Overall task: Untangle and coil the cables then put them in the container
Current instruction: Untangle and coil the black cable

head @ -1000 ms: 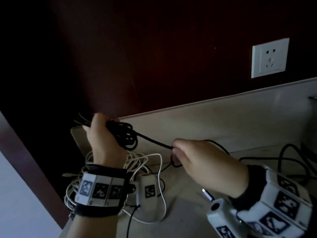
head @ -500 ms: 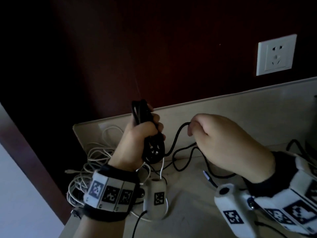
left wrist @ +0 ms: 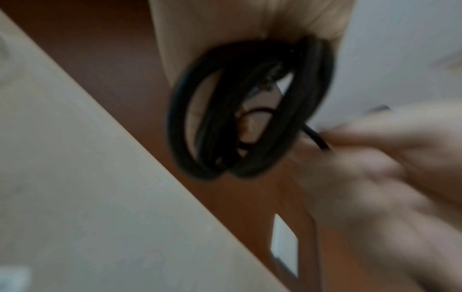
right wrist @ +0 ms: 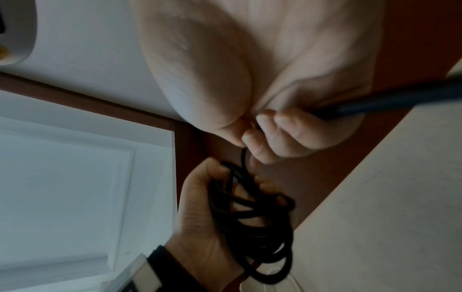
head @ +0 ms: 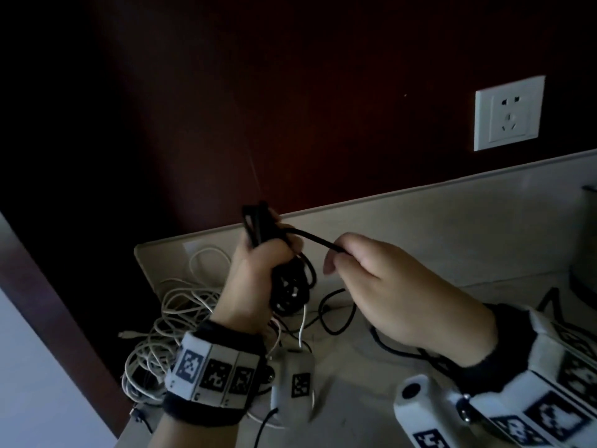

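My left hand (head: 258,263) grips a bundle of black cable loops (head: 290,286), held upright above the counter; the loops (left wrist: 240,110) hang below the fist in the left wrist view. A taut strand of the black cable (head: 315,239) runs from the bundle to my right hand (head: 387,286), whose curled fingers (right wrist: 287,128) pinch it. The rest of that cable (head: 339,318) trails slack on the counter under my right hand. A tangle of white cables (head: 174,324) lies on the counter at the left, behind my left wrist. No container shows.
The beige counter (head: 452,227) meets a dark red-brown wall with a white socket (head: 508,113) at the right. The counter's left corner (head: 142,250) is close to the white tangle. More black cable (head: 552,299) and a dark object (head: 584,247) sit at the far right.
My left hand turned upright and swung right with the black bundle. My right hand pulled a slack loop up into a taut strand level with the top of the bundle.
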The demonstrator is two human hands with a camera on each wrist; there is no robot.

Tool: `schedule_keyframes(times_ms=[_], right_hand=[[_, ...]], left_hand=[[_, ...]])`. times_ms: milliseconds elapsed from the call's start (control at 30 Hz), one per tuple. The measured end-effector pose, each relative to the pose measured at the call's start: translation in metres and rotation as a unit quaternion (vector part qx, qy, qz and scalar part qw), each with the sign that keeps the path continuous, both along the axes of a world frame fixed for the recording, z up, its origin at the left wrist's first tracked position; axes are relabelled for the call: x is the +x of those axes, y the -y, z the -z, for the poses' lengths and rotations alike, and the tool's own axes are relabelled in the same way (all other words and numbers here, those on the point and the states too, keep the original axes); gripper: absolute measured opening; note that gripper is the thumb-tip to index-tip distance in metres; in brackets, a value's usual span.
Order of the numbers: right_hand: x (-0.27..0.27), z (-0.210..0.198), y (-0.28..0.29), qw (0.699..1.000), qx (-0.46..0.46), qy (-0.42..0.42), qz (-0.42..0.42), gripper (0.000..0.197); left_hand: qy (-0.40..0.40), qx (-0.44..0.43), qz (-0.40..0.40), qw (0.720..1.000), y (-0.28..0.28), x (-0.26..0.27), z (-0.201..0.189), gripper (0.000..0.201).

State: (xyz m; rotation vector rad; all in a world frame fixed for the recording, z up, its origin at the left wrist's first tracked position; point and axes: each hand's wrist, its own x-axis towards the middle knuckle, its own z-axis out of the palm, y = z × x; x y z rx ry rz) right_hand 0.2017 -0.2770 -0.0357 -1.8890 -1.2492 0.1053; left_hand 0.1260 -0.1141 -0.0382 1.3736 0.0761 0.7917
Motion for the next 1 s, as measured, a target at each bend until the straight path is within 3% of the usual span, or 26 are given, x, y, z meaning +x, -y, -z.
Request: schedule_keyframes(times_ms=[100, 233, 333, 433, 567, 667, 733, 833, 933, 1000], right_hand=[[-0.002, 0.0, 0.002, 0.999, -0.043, 0.005, -0.003, 0.032], [-0.013, 0.006, -0.005, 1.0, -0.001, -0.009, -0.008, 0.035], [-0.017, 0.007, -0.007, 0.999, 0.031, -0.003, 0.006, 0.035], [-0.016, 0.004, -0.003, 0.997, 0.051, 0.041, 0.03, 0.037], [-0.018, 0.001, 0.001, 0.995, 0.025, 0.09, 0.038, 0.039], [-0.02, 0.001, 0.0, 0.989, 0.004, 0.145, 0.041, 0.032], [-0.021, 0.002, -0.002, 0.988, 0.013, 0.149, 0.026, 0.029], [-0.018, 0.005, -0.002, 0.996, -0.017, 0.089, -0.01, 0.033], [-0.008, 0.004, 0.0, 0.991, -0.119, 0.025, -0.049, 0.038], [0.001, 0.003, 0.003, 0.984, -0.165, 0.027, -0.06, 0.038]], left_hand=[[0.035, -0.052, -0.066, 0.996, -0.015, -0.004, -0.003, 0.047], [0.029, -0.055, -0.037, 0.997, 0.0, 0.001, -0.001, 0.03], [0.015, -0.006, 0.009, 1.0, 0.017, 0.007, 0.004, 0.038], [0.005, 0.031, 0.037, 0.999, 0.023, 0.011, 0.008, 0.031], [-0.018, 0.042, 0.04, 0.998, 0.026, 0.015, 0.013, 0.061], [-0.005, 0.01, 0.036, 0.999, 0.027, 0.015, 0.013, 0.053], [0.026, -0.037, 0.02, 0.999, 0.025, 0.014, 0.008, 0.046], [0.099, -0.132, -0.023, 0.986, 0.009, 0.008, -0.002, 0.009], [0.212, -0.211, -0.04, 0.953, -0.016, -0.004, -0.013, 0.01], [0.238, -0.228, -0.047, 0.943, -0.027, -0.011, -0.017, 0.015]])
